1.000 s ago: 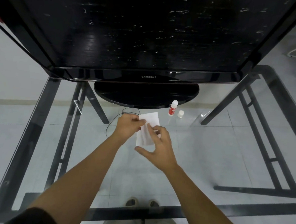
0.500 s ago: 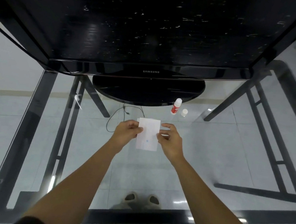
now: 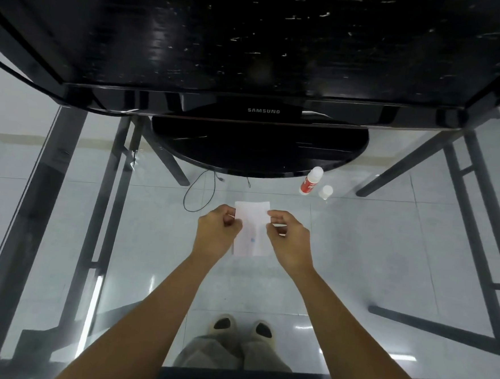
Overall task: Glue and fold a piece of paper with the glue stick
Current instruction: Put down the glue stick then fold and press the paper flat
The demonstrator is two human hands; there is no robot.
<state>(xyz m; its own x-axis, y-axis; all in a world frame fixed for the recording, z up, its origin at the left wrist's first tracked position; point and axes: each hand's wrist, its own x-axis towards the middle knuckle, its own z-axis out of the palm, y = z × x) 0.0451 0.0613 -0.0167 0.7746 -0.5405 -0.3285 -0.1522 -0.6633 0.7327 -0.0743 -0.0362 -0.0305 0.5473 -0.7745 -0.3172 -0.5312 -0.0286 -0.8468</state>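
Paper [image 3: 252, 228] sits at frame centre, white, narrow rectangle, long axis running away from the camera, small blue dot on its lower half. It's pinched on both long edges: left hand [image 3: 217, 234] curled tight on the left edge, right hand [image 3: 289, 239] closed on the right edge near the top corner. Both hands narrow, fingers folded in, gripping paper only. Can't tell if the paper is lifted or lying flat on the glass.

Glue stick [image 3: 311, 181] is upper right of the paper, well apart from both hands, standing tilted on the bench, red-and-white label, white top. Its cap [image 3: 325, 191] is off, a small white cylinder just beside the stick on its right, not touching as far as I can see.

Bench [image 3: 372, 242] is clear glass on a dark metal frame; floor tiles and frame legs visible through it. Black monitor [image 3: 268, 42] fills the top of the frame, SAMSUNG logo on the lower bezel, round black stand [image 3: 257, 151] behind the paper. The stick stands at the stand's right front edge.

Thin black cable [image 3: 198, 194] loops in view left of the paper's top edge; can't tell if it's on the glass or on the floor below.

Bottom centre, through the glass: person's feet in light slippers [image 3: 242, 329].
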